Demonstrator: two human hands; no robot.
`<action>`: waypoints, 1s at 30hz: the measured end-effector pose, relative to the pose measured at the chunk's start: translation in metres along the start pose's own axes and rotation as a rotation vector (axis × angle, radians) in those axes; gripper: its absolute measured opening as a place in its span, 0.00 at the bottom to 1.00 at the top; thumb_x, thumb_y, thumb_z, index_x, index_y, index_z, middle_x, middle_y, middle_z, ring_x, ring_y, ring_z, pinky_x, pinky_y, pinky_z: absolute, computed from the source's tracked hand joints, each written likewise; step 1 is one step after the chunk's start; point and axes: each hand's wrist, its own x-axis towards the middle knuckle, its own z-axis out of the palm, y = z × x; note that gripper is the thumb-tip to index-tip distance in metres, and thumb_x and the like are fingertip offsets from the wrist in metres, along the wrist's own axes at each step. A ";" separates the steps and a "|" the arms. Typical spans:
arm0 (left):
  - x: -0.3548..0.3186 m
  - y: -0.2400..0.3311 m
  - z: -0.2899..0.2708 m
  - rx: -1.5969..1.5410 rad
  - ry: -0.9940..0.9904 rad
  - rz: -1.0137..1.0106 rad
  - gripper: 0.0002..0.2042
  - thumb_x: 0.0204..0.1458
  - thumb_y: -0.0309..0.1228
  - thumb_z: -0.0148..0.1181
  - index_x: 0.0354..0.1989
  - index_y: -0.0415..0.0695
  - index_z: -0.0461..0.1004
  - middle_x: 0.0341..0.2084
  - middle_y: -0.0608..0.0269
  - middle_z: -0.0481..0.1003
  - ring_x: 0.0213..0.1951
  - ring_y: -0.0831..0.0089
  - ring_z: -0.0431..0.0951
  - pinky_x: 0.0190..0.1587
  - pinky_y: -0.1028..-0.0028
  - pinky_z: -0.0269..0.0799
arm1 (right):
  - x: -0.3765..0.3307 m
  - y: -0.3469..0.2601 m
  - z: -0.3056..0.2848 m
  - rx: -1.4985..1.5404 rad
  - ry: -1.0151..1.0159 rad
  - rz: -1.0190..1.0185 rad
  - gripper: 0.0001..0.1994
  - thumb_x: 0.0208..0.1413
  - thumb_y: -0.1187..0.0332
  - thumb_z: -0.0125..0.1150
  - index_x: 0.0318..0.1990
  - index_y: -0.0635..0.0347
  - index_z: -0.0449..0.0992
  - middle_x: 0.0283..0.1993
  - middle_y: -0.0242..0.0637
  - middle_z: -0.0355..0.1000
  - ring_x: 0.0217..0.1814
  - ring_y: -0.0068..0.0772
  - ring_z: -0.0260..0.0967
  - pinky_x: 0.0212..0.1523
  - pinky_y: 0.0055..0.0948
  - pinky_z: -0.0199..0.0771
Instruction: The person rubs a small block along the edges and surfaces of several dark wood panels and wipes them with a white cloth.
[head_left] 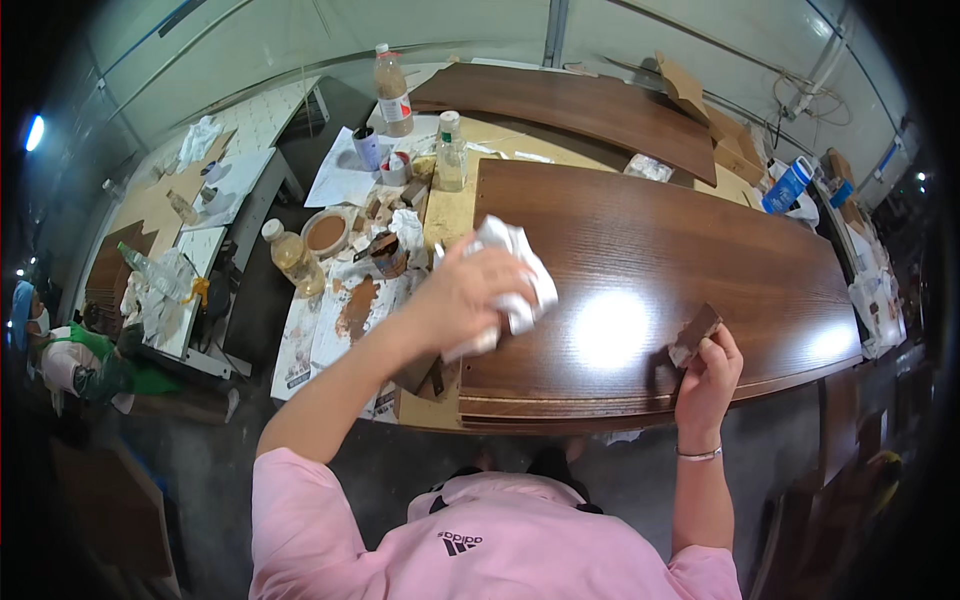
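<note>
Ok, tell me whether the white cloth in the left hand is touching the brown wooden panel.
Touching. The head view shows the left hand pressing the white cloth onto the brown wooden panel, with no gap under the cloth's lower edge.

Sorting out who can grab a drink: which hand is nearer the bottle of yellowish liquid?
Left. The left hand, holding a white rag, is just right of the bottle; the right hand is far across the panel.
</note>
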 end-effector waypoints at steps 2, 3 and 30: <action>0.023 -0.054 0.004 -0.019 0.089 -0.076 0.16 0.40 0.20 0.59 0.39 0.52 0.78 0.44 0.65 0.77 0.49 0.62 0.75 0.60 0.60 0.60 | -0.001 0.002 0.003 0.017 0.021 0.007 0.09 0.53 0.76 0.51 0.37 0.71 0.75 0.32 0.31 0.71 0.32 0.17 0.63 0.34 0.17 0.62; 0.035 -0.078 0.000 -0.040 0.131 -0.114 0.16 0.41 0.19 0.58 0.40 0.50 0.78 0.44 0.63 0.77 0.48 0.60 0.75 0.59 0.62 0.62 | -0.002 0.000 0.005 0.024 -0.006 0.013 0.09 0.53 0.76 0.51 0.37 0.72 0.75 0.32 0.33 0.72 0.32 0.20 0.66 0.34 0.19 0.66; 0.064 -0.087 -0.062 0.062 -0.473 -0.321 0.42 0.38 0.30 0.71 0.67 0.42 0.63 0.70 0.37 0.51 0.64 0.49 0.66 0.64 0.69 0.61 | 0.002 -0.004 0.016 -0.039 -0.010 0.011 0.09 0.53 0.74 0.53 0.37 0.69 0.75 0.28 0.32 0.72 0.26 0.20 0.66 0.29 0.21 0.64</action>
